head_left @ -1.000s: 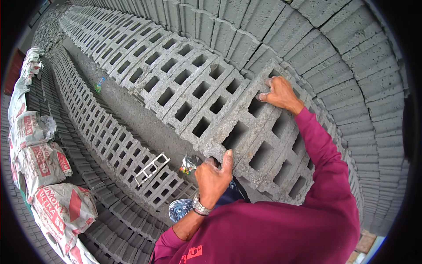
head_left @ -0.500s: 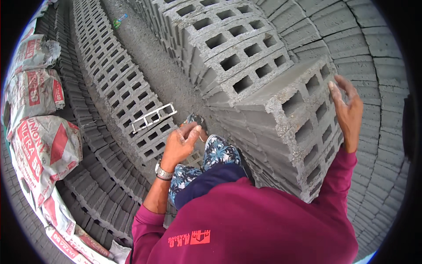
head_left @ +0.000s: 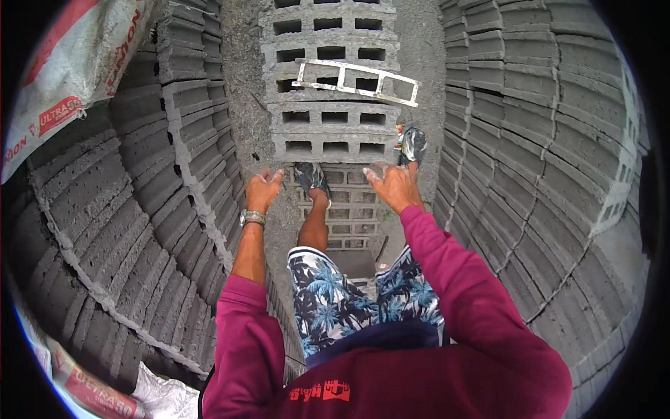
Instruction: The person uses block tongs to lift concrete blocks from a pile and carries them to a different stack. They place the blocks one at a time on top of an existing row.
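A grey hollow concrete block (head_left: 316, 156) forms the near end of a row of blocks in front of me, its three holes facing up. My left hand (head_left: 264, 190) hovers by the block's left corner, fingers apart, with nothing in it. Just nearer than the block's right part is my right hand (head_left: 391, 187), empty, its fingers loosely bent and spread. Neither hand clearly touches the block. Across the row lies a white, dusty ladder-shaped frame (head_left: 379, 93) with several openings.
Tall stacks of concrete blocks rise at the left (head_left: 105, 202) and the right (head_left: 509, 140). Printed sacks (head_left: 105, 63) lie on the left stack. My shoes (head_left: 312, 178) stand on either side of the row's near end. More blocks (head_left: 352, 195) lie lower between my legs.
My view has turned from the right-hand stack to the row ahead. My right hand has left the block at the stack's corner; both hands now reach toward the row's near end.
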`<state>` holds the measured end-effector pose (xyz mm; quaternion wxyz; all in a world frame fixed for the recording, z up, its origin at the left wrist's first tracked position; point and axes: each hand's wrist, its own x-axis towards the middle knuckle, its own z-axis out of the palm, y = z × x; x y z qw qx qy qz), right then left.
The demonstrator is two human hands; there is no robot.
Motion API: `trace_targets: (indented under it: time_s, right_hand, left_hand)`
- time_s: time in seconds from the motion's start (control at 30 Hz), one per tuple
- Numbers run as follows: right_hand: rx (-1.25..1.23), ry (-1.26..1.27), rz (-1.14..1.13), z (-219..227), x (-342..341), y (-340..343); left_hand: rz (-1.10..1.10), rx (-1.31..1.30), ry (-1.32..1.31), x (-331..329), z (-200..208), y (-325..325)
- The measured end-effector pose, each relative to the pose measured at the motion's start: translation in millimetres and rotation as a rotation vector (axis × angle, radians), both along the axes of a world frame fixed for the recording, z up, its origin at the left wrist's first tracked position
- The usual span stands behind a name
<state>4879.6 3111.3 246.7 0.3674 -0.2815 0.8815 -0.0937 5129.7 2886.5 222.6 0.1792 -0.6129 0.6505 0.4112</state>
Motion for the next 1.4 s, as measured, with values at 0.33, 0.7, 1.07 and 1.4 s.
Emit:
trace_targets:
  time_s: [0.33, 0.7, 1.07, 1.4]
  right_hand:
    - [0.180, 0.184, -0.185, -189, 58, -54]
    - [0.122, 0.161, -0.180, -91, 35, -18]
    - [-0.129, 0.129, 0.110, 273, -32, 5]
    - [-0.345, 0.543, 0.162, 542, -219, 79]
  left_hand:
    - [0.073, 0.010, -0.015, -13, -190, -27]
    - [-0.046, -0.240, -0.148, -23, -44, 19]
    - [0.234, -0.355, 0.043, -47, 331, 87]
    - [0.148, -0.274, 0.639, -213, 518, 163]
